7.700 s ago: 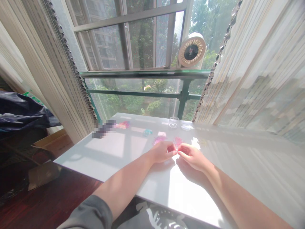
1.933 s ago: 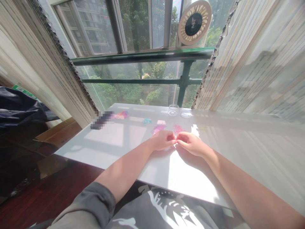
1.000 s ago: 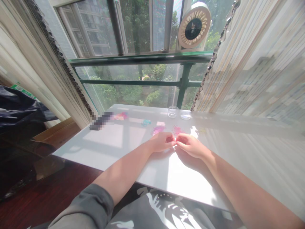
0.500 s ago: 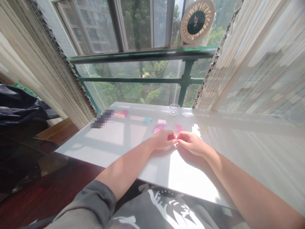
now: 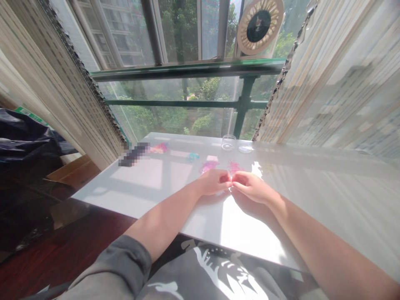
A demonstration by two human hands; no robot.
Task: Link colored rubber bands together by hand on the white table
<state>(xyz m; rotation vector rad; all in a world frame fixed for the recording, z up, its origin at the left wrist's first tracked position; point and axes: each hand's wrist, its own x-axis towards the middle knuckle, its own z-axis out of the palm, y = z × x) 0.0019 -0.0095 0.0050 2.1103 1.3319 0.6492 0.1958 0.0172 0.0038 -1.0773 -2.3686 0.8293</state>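
My left hand (image 5: 215, 182) and my right hand (image 5: 249, 186) meet at the fingertips above the white table (image 5: 125, 191). Both are closed in a pinch; whatever lies between the fingers is too small to make out. Just beyond my left hand is a pile of purple-pink pieces (image 5: 208, 166). A pile of red-pink pieces (image 5: 233, 166) lies right behind my fingertips. Farther left are a small teal pile (image 5: 193, 156) and a mixed pink and orange pile (image 5: 159, 148).
At the table's back stand a clear round container (image 5: 228, 143) and, beside it, a shallow clear dish (image 5: 245, 148). A dark, pixelated object (image 5: 134, 155) lies at the back left. Faint yellowish pieces (image 5: 268, 167) are right of my hands. Curtains flank the window.
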